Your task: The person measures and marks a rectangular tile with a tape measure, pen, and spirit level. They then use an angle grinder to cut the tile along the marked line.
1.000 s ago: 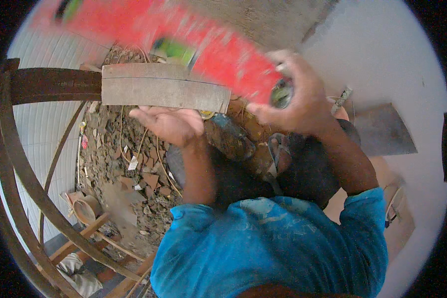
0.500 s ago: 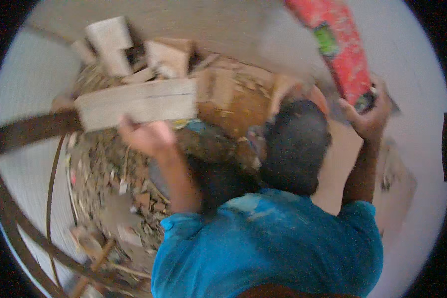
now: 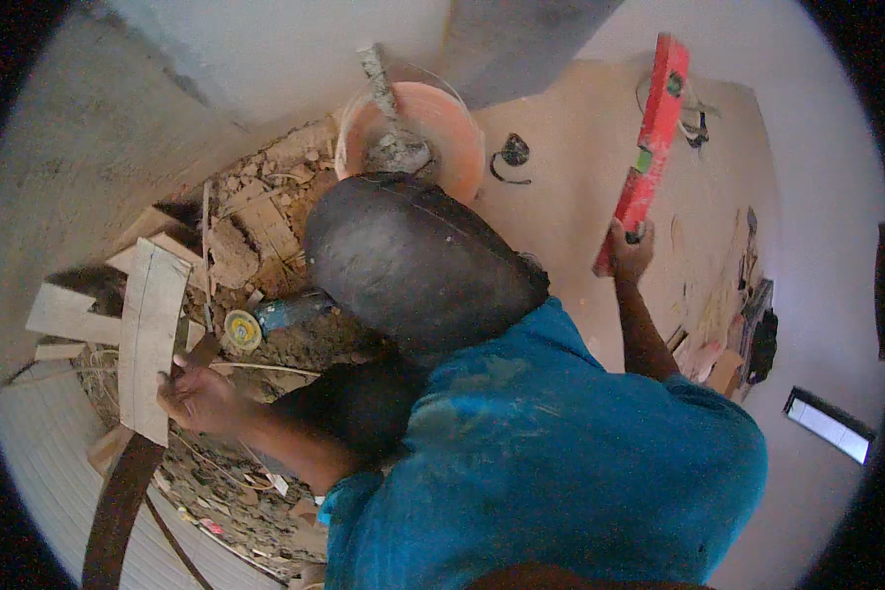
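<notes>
My left hand (image 3: 202, 395) has its fingers closed on the edge of a pale, narrow tile piece (image 3: 150, 344) with a dark line along it. A dark bar (image 3: 118, 516) runs behind the lower end of this piece. On the other side, my right hand (image 3: 631, 251) grips the lower end of a red spirit level (image 3: 649, 147), which tilts up and away over the floor. Between my arms is my bent knee (image 3: 413, 265) in dark trousers. Beside the knee lies an angle grinder (image 3: 283, 313), blue-bodied with a yellow disc; the knee side partly hides it.
An orange bucket (image 3: 462, 138) holds grey mortar and a mortar-coated tool (image 3: 377, 84). Rubble (image 3: 251, 226) and cut tile pieces (image 3: 74, 313) lie along the left wall. A small black object with a cord (image 3: 513, 155) sits on the floor. Assorted items (image 3: 752, 339) line the right wall.
My view has swung round, bringing the bucket and grinder into sight. The spirit level now shows whole and farther off. Both hands keep their holds.
</notes>
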{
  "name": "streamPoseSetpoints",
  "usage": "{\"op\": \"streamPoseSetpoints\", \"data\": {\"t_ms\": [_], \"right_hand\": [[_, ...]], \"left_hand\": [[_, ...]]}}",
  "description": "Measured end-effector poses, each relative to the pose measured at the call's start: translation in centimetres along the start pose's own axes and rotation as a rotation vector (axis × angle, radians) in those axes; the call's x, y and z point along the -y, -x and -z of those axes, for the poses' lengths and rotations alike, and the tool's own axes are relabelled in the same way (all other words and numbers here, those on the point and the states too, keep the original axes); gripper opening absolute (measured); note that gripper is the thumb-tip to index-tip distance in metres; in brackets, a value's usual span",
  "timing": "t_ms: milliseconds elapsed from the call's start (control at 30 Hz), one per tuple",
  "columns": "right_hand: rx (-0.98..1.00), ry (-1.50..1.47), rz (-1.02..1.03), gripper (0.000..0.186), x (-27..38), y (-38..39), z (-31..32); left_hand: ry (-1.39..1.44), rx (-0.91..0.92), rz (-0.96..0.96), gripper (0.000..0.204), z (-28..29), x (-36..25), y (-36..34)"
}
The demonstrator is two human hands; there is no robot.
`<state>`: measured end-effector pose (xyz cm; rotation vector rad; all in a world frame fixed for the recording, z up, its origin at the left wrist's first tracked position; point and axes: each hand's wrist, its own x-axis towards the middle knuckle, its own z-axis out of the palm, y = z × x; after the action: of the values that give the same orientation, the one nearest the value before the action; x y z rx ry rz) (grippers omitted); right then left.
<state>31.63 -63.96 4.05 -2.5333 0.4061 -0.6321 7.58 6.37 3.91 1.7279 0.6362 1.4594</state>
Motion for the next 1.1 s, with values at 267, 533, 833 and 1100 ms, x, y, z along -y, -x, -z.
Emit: {"op": "streamPoseSetpoints", "data": {"t_ms": [267,533,833,1100], "right_hand": [[0.265,0.138,-0.266,0.082,-3.8,2.0,-11.5],[0.577,0.523,-0.169,0.080,-5.3,2.4,-20.9],[0.079,0.444,0.575,0.080,-7.9,-2.2,-26.8],[0.624,0.336,0.303,0.077,-5.0,-7.8,-29.6]], "left_hand": [[0.691,-0.087,0.785,0.044,-5.7,-7.6,0.2],[0.719,-0.031,0.753,0.079,-3.7,-10.2,9.1],[1.076,0.270,0.235,0.123,-11.0,-16.4,6.1],[1.232,0.141,0.529,0.113,-8.8,-18.8,6.2]]}}
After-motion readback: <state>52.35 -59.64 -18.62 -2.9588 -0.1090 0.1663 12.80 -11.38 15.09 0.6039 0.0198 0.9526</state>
